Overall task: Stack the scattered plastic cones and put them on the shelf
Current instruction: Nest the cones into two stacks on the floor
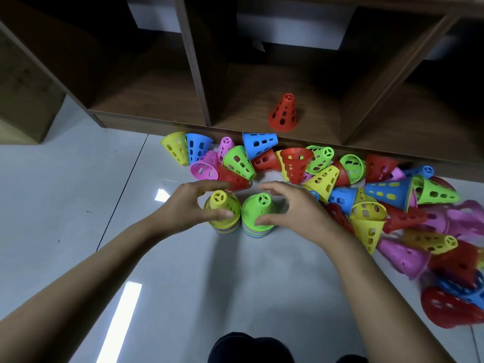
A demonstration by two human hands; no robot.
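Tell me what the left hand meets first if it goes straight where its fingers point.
Probably the red cone lying on its side just past the fingertips of the left hand, though depth is unclear and they may already touch.

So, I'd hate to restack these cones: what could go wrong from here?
The left hand and right hand grip only the upper cones of the yellow-topped stack and green-topped stack; lower cones might slide off when lifted. The loose cone pile lies between the stacks and the shelf, so a low carry could scatter it. The red cone standing in the middle compartment could get knocked over.
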